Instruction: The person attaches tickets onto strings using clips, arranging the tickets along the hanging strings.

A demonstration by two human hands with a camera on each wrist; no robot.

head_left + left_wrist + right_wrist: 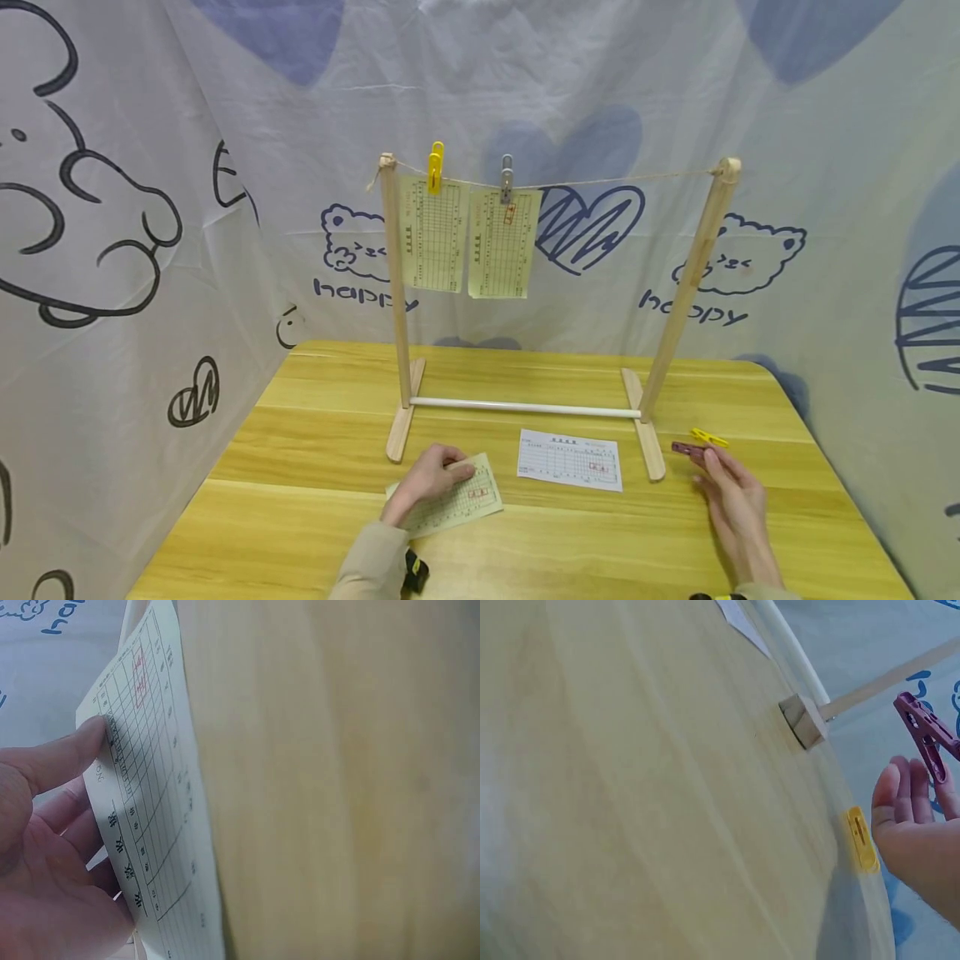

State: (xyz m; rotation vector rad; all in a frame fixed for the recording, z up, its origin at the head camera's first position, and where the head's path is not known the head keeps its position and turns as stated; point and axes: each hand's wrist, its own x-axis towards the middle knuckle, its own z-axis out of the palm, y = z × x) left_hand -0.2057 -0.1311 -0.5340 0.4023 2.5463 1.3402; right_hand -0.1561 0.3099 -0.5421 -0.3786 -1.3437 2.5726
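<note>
Evidently the step in hand is readying another slip and clip for the cord (622,178), upper centre of the frame, where two hung slips (435,242) occupy the left part. The left hand (432,482), lower centre-left, pinches a pale green slip (483,486), thumb on its printed face. The right hand (738,504), lower right, holds a purple clip (687,449) by the fingertips; a yellow clip (709,437) lies just beyond. In my judgement, the next move calls for raising the slip's edge to the cord and bringing the clip across to pinch both. Bare cord runs from the second slip to the right post (692,292), leaving ample room. Nearer obstructions: the right foot (647,442) and a white slip (570,461) lie between the hands. Along the bottom centre, the counter (585,550) offers bare surface; its right edge passes near the right hand.
</note>
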